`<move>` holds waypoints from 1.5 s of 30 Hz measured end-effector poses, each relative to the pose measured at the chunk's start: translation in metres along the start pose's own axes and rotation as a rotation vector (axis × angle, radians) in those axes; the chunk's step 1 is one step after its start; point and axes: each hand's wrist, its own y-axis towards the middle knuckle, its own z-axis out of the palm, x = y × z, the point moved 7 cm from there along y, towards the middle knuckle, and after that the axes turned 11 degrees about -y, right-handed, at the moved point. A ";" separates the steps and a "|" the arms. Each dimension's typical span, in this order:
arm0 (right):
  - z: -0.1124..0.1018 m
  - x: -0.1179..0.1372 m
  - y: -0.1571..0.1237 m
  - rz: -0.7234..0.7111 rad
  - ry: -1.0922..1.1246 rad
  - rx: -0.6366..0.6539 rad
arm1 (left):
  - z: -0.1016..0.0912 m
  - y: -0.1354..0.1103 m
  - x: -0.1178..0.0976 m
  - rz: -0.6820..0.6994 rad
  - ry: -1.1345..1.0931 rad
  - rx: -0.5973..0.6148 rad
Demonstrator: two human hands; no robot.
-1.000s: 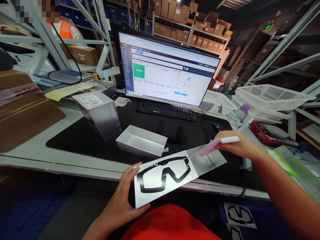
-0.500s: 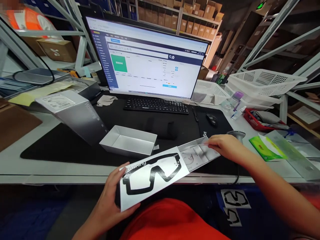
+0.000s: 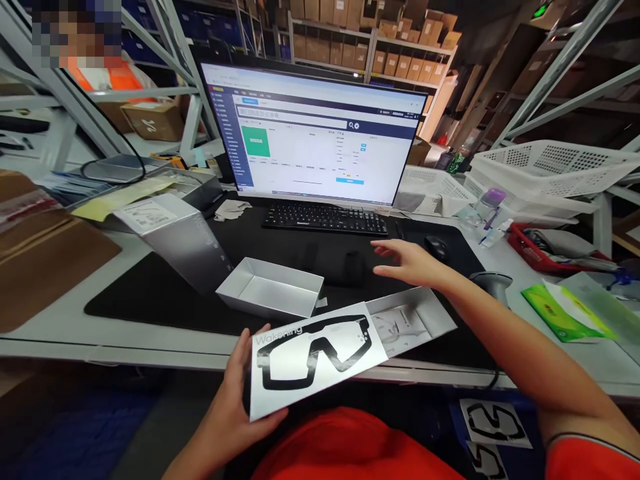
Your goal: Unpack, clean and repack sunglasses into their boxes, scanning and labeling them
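My left hand (image 3: 240, 390) grips the left end of a white eyewear box (image 3: 313, 360) marked "Wakening", with black goggle frames printed on its lid. The lid covers the box partway; its inner tray (image 3: 440, 320) sticks out at the right, with printed paper (image 3: 397, 325) inside. My right hand (image 3: 407, 260) is in the air above the desk mat, fingers apart and holding nothing. Close to its fingertips lies a dark object (image 3: 353, 267), hard to make out against the black mat. An open, hollow grey box (image 3: 270, 287) sits left of it.
A tall grey box (image 3: 180, 240) leans at the left. Behind stand a keyboard (image 3: 325, 219) and a monitor (image 3: 320, 140). To the right are a mouse (image 3: 437, 247), a scanner (image 3: 493, 287), a green packet (image 3: 567, 312), a red basket (image 3: 535, 253) and white baskets (image 3: 560, 173).
My right hand has let go of the paper in the tray and moved up and left over the mat. My left hand keeps its hold on the box.
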 end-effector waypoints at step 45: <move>-0.067 0.013 -0.170 -0.647 -0.449 -0.339 | -0.010 0.036 0.000 -0.048 0.022 0.198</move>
